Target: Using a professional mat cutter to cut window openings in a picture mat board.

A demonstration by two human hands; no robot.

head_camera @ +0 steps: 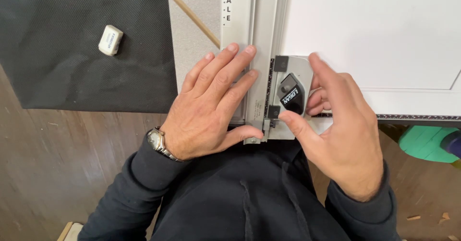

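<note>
My left hand lies flat, fingers spread, on the grey metal guide rail of a mat cutter, with its thumb at the rail's near end. My right hand wraps around the grey and black cutting head on the rail's right side, thumb on its near edge and index finger on its far corner. A white mat board lies under the rail to the right. A watch sits on my left wrist.
A black fabric sheet covers the left, with a white eraser on it. A thin wooden strip lies beside the rail. A green object sits below the board's right edge. Wooden floor shows underneath.
</note>
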